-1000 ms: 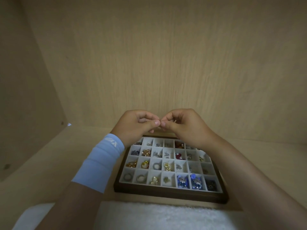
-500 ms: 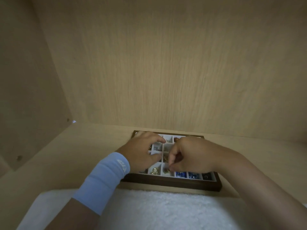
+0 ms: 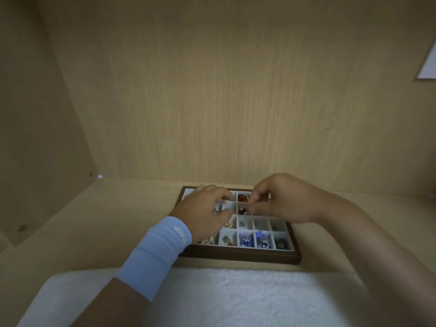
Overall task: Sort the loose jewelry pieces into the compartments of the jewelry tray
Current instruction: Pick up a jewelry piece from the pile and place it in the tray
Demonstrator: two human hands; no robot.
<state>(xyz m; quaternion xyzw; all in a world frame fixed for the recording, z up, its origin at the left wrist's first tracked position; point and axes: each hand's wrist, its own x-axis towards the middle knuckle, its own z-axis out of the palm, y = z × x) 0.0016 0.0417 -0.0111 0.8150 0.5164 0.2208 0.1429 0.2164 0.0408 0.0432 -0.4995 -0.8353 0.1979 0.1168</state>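
Walnut-dark wood frames the jewelry tray, which sits on the pale shelf just behind a white towel. From the head camera I see my left hand, with a light blue wristband, over the tray's left compartments, fingers bent downward; I cannot tell if it holds anything. My right hand hovers over the far middle compartments, fingertips drawn together above the red pieces; anything pinched there is too small to make out. Blue pieces fill two near-row compartments.
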